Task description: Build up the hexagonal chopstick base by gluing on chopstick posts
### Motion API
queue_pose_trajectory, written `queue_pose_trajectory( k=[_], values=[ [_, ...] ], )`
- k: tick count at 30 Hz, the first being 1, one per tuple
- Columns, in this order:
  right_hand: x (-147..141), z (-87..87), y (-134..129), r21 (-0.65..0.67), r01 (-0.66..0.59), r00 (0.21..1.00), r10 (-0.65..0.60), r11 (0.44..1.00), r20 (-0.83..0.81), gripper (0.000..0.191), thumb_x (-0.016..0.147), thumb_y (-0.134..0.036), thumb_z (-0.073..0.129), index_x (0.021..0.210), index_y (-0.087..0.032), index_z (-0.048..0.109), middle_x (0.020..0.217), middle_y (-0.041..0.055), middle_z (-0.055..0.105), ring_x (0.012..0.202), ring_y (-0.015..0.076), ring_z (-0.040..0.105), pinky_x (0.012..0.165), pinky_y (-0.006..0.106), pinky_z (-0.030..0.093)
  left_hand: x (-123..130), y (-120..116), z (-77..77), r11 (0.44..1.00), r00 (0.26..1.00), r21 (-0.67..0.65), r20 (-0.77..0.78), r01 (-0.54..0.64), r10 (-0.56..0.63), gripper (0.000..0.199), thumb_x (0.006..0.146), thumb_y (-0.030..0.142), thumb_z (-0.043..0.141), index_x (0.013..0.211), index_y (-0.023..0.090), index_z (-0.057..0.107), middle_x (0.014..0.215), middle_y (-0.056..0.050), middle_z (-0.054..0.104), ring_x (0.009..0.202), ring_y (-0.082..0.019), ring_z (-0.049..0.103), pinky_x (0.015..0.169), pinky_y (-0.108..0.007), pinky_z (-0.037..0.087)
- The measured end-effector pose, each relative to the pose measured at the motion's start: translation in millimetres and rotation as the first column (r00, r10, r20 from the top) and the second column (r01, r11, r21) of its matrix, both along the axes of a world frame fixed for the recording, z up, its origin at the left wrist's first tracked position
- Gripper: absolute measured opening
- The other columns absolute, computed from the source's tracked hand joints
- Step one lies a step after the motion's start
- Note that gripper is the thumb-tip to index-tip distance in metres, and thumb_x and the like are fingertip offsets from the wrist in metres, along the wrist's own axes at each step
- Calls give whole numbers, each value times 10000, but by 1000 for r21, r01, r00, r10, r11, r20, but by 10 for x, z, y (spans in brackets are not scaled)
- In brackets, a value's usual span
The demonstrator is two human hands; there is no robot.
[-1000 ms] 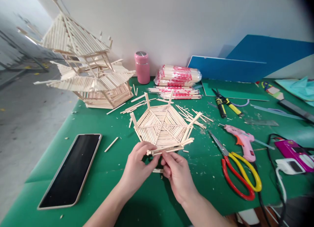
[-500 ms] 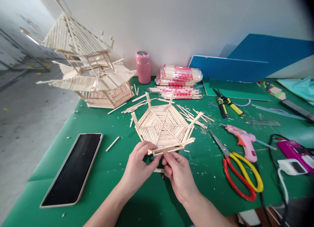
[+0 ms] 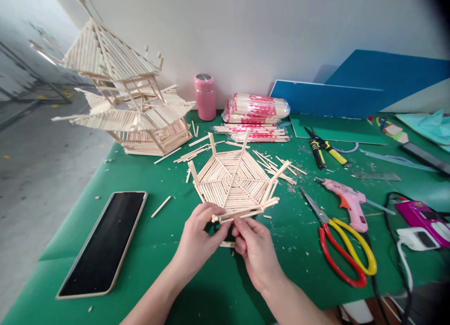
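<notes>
Head view: a hexagonal stick frame is held at its near edge between the left hand and the right hand, with the rest of it reaching away beyond the fingers.
Edge stick: if it is pressed unevenly by the two pinches, it could be rolled out of line or its joint cracked.
Near-left corner: too hard a squeeze there could loosen the stub beside the left fingers.
Uprights: since they stand tilted outward beyond the hands, the far ones could be snapped if the frame is tipped or dropped.
Scissors and glue gun: the scissors and the pink glue gun lie to the right of the right hand; either could be knocked by a wide elbow swing.
Left hand: the near-left edge is clamped, fingers curled over, thumb brought underneath.
Right hand: the edge's middle is pinched between thumb and forefinger, the other fingers folded in.
Forearms: both are angled inward, the thumbs kept just beside each other; hidden fingertip contact cannot be told.
</notes>
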State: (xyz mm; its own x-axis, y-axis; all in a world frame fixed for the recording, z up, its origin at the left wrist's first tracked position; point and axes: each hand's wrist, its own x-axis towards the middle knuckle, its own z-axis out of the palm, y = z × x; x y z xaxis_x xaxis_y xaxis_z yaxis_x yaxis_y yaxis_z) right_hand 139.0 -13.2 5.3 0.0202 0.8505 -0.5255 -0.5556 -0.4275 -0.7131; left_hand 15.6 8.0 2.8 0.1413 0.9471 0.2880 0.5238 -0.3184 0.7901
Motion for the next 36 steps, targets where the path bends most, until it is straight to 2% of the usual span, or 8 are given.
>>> queue_pose_trajectory(
  k=[15, 36],
  values=[
    [0, 9, 3, -11, 6, 1000, -6, 1000, 4, 268, 643, -358, 686, 542, -151, 548, 436, -73, 422, 354, 15, 245, 383, 208, 150, 11, 16, 8, 999, 1000, 34, -1, -4, 4, 43, 716, 168, 584, 755, 177, 599, 759, -35, 604, 727, -155, 589, 637, -284, 497],
    [-7, -7, -12, 13, 6, 1000, -7, 1000, 19, 278, 667, -370, 669, 545, -149, 552, 454, -69, 427, 359, 13, 240, 386, 210, 148, 9, 10, 31, 1000, 1000, 6, -7, -1, 1, 58, 715, 157, 587, 769, 180, 590, 773, -35, 592, 731, -150, 588, 640, -281, 498]
  ],
)
